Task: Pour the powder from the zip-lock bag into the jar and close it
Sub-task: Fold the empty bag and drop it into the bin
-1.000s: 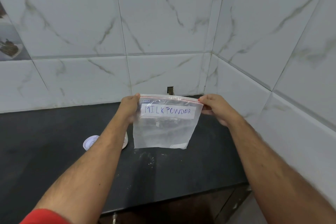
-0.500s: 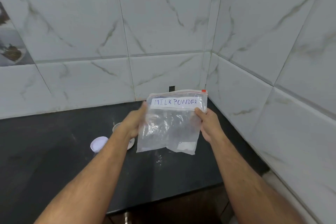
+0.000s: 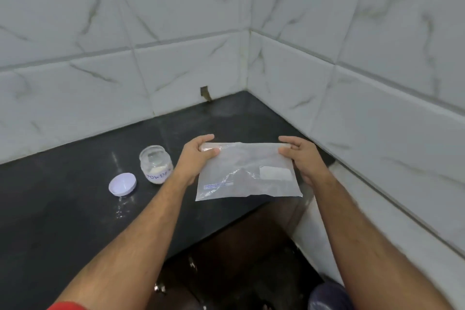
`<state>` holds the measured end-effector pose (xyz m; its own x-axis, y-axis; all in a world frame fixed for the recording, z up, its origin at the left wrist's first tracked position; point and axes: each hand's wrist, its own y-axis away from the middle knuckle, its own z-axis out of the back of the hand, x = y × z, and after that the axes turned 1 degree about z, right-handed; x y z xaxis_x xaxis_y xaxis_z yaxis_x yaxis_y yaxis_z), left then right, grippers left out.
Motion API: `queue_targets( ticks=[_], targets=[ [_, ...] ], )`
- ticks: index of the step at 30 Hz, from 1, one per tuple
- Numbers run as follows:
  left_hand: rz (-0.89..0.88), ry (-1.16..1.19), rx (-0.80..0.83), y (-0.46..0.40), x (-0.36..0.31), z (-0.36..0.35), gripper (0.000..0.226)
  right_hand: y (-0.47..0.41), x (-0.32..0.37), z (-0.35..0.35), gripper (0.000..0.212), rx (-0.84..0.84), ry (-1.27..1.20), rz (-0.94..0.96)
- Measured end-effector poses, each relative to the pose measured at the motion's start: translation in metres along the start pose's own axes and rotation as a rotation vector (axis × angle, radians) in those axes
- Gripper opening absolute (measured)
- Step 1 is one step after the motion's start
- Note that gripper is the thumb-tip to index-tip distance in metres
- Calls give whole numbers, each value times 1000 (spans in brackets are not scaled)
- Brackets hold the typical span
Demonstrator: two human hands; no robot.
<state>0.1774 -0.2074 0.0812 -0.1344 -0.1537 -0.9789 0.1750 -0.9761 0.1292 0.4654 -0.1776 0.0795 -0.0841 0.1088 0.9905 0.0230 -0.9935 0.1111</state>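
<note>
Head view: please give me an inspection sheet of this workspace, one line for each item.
Surface: dark countertop, white specks near the lid.
Job's things: zip-lock bag held above the counter edge; open jar with some powder; lid lying beside the jar.
Clutter: nothing seen.
Grips: left hand and right hand pinch the bag's upper corners.
Cables: nothing seen.
Surroundings: white marbled wall tiles, corner at the right.

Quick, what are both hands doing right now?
Left hand: closed, pinching the top left corner of the zip-lock bag.
Right hand: closed, pinching the bag's top right corner.
</note>
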Motion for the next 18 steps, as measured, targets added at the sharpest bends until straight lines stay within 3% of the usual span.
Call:
queue_targets(
  ticks=[5,9,12,14,18],
  targets=[
    [-15,-282,291,16,7,-29,69,60,-12,48,38,-27,195,14],
    [-140,-478,307,30,9,-69,37,92,-19,78,37,-125,442,8],
    [-237,-660,279,36,17,-101,16,107,-34,102,19,-223,589,-16],
    [-271,-820,274,43,20,-122,15,116,-45,122,10,-258,681,-17],
    [-281,-1064,278,65,32,-169,28,134,-74,162,16,-291,876,-83]
  ],
)
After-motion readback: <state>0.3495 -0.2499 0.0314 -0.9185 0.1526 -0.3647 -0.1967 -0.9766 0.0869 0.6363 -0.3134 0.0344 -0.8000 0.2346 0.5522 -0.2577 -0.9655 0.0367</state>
